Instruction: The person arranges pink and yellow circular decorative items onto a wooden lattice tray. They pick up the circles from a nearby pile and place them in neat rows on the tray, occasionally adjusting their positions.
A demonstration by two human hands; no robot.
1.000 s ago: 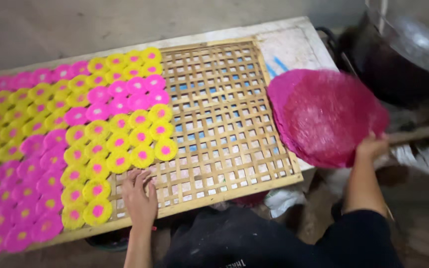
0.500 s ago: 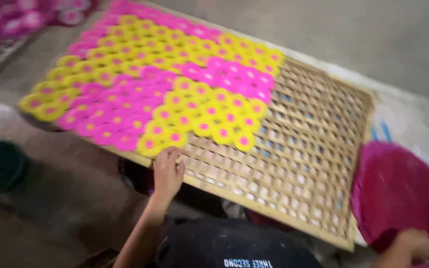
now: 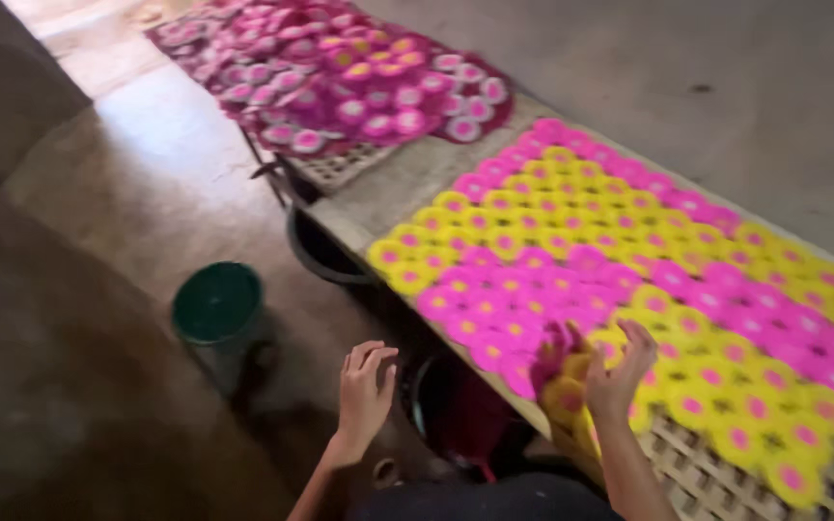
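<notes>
A woven lattice rack (image 3: 697,473) on a table holds several rows of round yellow and pink discs (image 3: 571,260) with contrasting centres. My right hand (image 3: 620,371) is at the rack's near edge, its fingers curled on a small bunch of yellow and pink discs (image 3: 564,386) lifted off the rows. Left of the table, over the floor, my left hand (image 3: 364,391) hangs with its fingers spread and nothing in it. The view is blurred.
A second rack (image 3: 340,166) of mostly pink discs lies farther back on the left. A green bucket (image 3: 216,304) stands on the concrete floor. A dark tub (image 3: 320,253) and a red container (image 3: 460,415) sit under the table edge.
The view has swung left. My right hand left the big pink sheet and came to the rack's near edge, onto discs. My left hand lifted off the rack.
</notes>
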